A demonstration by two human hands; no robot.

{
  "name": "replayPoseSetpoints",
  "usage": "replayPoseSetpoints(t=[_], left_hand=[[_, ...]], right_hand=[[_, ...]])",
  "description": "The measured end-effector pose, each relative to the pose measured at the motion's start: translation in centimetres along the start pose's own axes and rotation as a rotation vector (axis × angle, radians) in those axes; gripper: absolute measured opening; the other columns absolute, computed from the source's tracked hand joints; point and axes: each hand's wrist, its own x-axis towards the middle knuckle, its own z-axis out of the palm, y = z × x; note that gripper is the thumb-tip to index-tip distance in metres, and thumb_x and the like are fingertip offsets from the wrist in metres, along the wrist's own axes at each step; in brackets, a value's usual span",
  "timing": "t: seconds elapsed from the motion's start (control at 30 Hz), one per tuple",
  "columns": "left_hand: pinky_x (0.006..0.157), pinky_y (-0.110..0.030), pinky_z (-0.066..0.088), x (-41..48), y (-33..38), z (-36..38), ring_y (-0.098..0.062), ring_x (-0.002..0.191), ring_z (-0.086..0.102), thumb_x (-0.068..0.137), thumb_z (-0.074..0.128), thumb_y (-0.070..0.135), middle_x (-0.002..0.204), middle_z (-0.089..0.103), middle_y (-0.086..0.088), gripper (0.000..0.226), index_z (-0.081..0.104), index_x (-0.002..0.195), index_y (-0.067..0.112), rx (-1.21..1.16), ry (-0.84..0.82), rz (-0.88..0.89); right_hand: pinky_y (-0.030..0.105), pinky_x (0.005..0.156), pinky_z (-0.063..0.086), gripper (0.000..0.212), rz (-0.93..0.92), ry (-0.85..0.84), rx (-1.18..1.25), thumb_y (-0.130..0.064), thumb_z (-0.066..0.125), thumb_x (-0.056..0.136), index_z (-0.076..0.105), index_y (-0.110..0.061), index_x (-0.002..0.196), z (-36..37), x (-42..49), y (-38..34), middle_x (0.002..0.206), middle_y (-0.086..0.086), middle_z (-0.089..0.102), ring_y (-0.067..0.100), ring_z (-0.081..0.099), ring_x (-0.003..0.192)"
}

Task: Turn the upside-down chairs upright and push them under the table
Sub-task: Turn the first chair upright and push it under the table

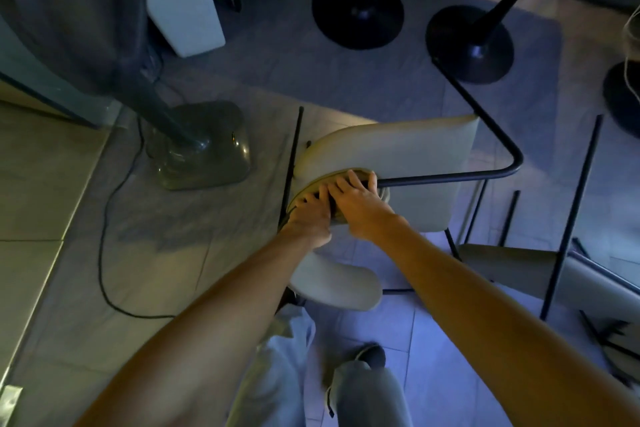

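1. Cream upholstered chair (398, 152) with thin black metal legs.
2. Round black pedestal bases (358, 10) at 12 o'clock.
3. Translucent grey fan base (204, 149) at 9 o'clock.
4. Pale beige floor tiles (41, 184).
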Motion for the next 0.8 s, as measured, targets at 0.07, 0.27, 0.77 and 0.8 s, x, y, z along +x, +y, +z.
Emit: replayPoseSetpoints(t=[0.07, 0.27, 0.77, 0.8], left_hand=[[0.104, -0.049, 0.043, 0.6, -0.1, -1.3, -0.042, 0.128, 0.045, 0.088, 0.063, 0.026, 0.144, 0.034, -0.031, 0.1, -0.009, 0.152, -0.001, -0.013, -0.019, 0.003], [0.101, -0.047, 0.046, 3.0, -0.6, -5.9, -0.041, 0.131, 0.045, 0.086, 0.065, 0.023, 0.152, 0.024, -0.028, 0.105, -0.014, 0.154, 0.009, -0.066, 0.039, 0.006], [0.051, -0.034, 0.053, 11.3, -1.2, -16.2, -0.021, 0.09, 0.07, 0.08, 0.073, 0.018, 0.109, 0.068, 0.001, 0.045, 0.06, 0.123, 0.014, -0.036, 0.727, -0.013], [0.049, -0.034, 0.052, 11.9, -0.8, -17.4, -0.023, 0.085, 0.071, 0.08, 0.071, 0.017, 0.105, 0.069, 0.0, 0.042, 0.062, 0.121, 0.013, -0.04, 0.739, -0.013]], right_hand=[[0.069, 0.114, 0.01, 0.094, -0.007, -0.003, 0.005, -0.01, 0.071, 0.081, 0.014, -0.013, 0.157, -1.0, 0.6, 0.8, 0.157, 0.008, 0.021, 0.035, 0.008, 0.15], [0.069, 0.114, 0.013, 0.098, -0.014, 0.02, 0.024, -0.013, 0.074, 0.079, 0.016, -0.015, 0.157, -5.1, 3.5, 3.1, 0.155, 0.006, 0.027, 0.03, 0.017, 0.146], [0.058, 0.105, 0.032, 0.069, 0.037, 0.392, -0.148, -0.007, 0.071, 0.075, 0.05, -0.02, 0.139, -14.1, 12.2, 10.8, 0.134, 0.008, 0.056, 0.034, 0.048, 0.125], [0.057, 0.104, 0.034, 0.067, 0.045, 0.397, -0.151, -0.007, 0.072, 0.074, 0.052, -0.021, 0.136, -15.0, 12.7, 11.6, 0.131, 0.007, 0.058, 0.033, 0.05, 0.121]])
